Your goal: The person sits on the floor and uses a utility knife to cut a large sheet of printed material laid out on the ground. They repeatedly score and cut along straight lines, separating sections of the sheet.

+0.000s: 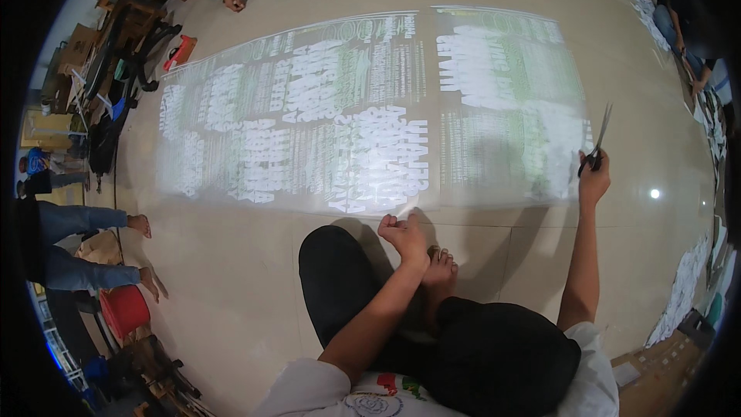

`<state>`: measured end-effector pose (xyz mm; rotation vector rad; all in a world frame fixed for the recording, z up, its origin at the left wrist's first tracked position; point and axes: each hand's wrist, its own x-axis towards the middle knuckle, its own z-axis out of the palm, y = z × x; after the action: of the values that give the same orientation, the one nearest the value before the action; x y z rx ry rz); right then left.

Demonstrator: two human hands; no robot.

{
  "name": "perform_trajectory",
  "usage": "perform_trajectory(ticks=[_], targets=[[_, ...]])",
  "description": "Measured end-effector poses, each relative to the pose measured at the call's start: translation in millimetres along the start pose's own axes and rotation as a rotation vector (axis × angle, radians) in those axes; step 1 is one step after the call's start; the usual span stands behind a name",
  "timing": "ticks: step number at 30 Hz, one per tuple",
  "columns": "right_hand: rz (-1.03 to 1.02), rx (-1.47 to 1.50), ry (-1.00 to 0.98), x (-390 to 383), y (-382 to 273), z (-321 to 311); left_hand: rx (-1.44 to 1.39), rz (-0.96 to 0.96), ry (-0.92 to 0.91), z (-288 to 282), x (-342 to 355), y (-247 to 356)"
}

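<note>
Clamping scissors [600, 141], the right hand [595, 177] hovers by the right sheet [505, 69].
Left hand [404, 238] curls at the near edge of the left sheet [309, 120], grip unclear; both lie on the floor [231, 262]; dipping scissors might nick one.

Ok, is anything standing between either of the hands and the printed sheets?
Nothing visible does. The left hand is at the near edge of the left sheet; contact is unclear. The right hand holds scissors by the outer edge of the right sheet, with nothing else between.
</note>
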<state>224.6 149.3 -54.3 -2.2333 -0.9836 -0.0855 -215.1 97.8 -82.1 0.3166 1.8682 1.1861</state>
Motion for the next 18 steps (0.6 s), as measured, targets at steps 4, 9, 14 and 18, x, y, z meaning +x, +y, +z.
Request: perform_trajectory(ticks=[4, 9, 14, 18], targets=[[0.051, 0.392, -0.249, -101.8, -49.1, 12.1, -0.053, -0.094, 0.149, -12.4, 34.6, -2.5], [0.118, 0.602, -0.702, -213.7, -152.5, 14.6, -0.178, -0.147, 0.152, -36.2, 46.3, -7.3], [0.039, 0.472, -0.844, -247.1, -192.4, 37.0, -0.454, -0.308, 0.044, -19.7, 25.1, 23.3], [0.249, 0.575, -0.959, -252.3, -228.3, 40.9, -0.446, -0.283, 0.014, -25.3, 18.2, 31.1]])
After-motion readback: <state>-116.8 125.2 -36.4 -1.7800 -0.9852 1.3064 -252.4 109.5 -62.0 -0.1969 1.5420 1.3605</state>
